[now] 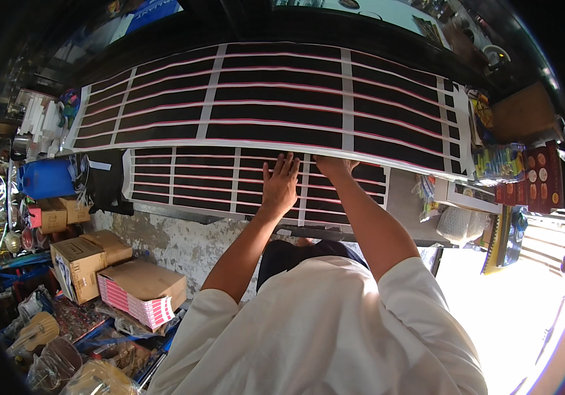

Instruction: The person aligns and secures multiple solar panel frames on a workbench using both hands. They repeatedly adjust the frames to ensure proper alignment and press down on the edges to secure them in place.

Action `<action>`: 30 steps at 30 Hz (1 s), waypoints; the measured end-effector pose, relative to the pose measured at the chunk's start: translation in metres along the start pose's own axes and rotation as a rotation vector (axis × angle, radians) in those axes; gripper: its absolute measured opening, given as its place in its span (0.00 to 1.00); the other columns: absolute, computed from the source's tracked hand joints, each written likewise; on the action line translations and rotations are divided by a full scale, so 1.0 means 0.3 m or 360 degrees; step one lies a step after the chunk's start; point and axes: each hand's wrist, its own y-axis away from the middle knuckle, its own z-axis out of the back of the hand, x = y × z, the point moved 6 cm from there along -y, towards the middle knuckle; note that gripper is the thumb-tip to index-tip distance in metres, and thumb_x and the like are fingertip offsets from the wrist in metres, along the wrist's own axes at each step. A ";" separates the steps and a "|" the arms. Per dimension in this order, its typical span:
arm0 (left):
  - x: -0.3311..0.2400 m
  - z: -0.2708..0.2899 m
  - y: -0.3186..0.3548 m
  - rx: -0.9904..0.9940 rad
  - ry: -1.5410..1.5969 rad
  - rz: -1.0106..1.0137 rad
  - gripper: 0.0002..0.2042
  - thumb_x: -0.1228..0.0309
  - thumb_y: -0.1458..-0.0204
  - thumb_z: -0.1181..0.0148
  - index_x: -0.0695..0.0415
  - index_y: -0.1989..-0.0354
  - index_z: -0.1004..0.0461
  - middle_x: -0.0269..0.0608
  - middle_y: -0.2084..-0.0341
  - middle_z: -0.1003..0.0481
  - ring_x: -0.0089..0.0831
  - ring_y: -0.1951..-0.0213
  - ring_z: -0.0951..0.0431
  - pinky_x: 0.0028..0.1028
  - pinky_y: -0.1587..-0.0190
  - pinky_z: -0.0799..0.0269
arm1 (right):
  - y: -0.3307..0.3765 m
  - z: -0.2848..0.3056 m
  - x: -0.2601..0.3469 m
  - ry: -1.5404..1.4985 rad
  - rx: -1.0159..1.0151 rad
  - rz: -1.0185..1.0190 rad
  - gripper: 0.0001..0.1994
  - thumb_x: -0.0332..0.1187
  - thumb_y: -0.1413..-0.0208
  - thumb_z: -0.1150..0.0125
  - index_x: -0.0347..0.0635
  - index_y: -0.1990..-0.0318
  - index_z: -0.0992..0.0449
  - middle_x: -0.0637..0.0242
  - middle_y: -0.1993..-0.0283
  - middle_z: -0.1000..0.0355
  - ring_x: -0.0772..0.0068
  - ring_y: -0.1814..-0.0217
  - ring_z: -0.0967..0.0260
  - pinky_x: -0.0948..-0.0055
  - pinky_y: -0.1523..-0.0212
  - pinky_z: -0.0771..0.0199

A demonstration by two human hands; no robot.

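A large black sheet (pixel 276 99) printed with white and pink lines and pale cross bands lies across the far part of the work surface. Below its near edge shows a second, similar striped sheet (pixel 203 178), partly covered by the first. My left hand (pixel 281 182) rests flat on this lower sheet, fingers stretched forward and up to the upper sheet's edge. Beside it to the right, my right hand (pixel 336 166) is at the near edge of the upper sheet. Its fingers are mostly hidden there, so I cannot see whether they grip the sheet.
At the left stand a blue container (pixel 47 179) and cardboard boxes (pixel 81 263), with a pink-and-white-edged stack (pixel 139 299) beside them. Wrapped goods (pixel 45 329) crowd the lower left. On the right are red boxes (pixel 540 178) and a bubble-wrapped roll (pixel 460 224). Bright light floods the lower right.
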 end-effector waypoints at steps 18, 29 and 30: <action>-0.010 -0.005 -0.002 0.0058 -0.0068 0.0040 0.34 0.73 0.36 0.39 0.50 0.20 0.37 0.45 0.18 0.40 0.47 0.18 0.41 0.80 0.26 0.46 | -0.032 -0.062 -0.014 0.0035 -0.0019 -0.0033 0.29 0.60 0.28 0.43 0.71 0.23 0.27 0.64 0.18 0.33 0.48 0.13 0.44 0.17 0.24 0.57; -0.011 -0.028 -0.003 0.0274 -0.0095 0.0095 0.38 0.74 0.36 0.41 0.46 0.15 0.44 0.45 0.15 0.48 0.50 0.16 0.47 0.82 0.27 0.46 | 0.012 -0.015 0.001 -0.0076 -0.0052 -0.0029 0.28 0.56 0.30 0.41 0.66 0.25 0.25 0.62 0.20 0.30 0.48 0.16 0.39 0.16 0.23 0.58; -0.011 -0.032 -0.004 0.0283 -0.0104 0.0100 0.39 0.73 0.35 0.41 0.44 0.15 0.45 0.44 0.14 0.49 0.49 0.15 0.48 0.81 0.26 0.49 | 0.022 -0.007 0.005 -0.0041 -0.0089 -0.0016 0.28 0.56 0.30 0.41 0.65 0.25 0.26 0.61 0.20 0.31 0.47 0.16 0.40 0.16 0.23 0.58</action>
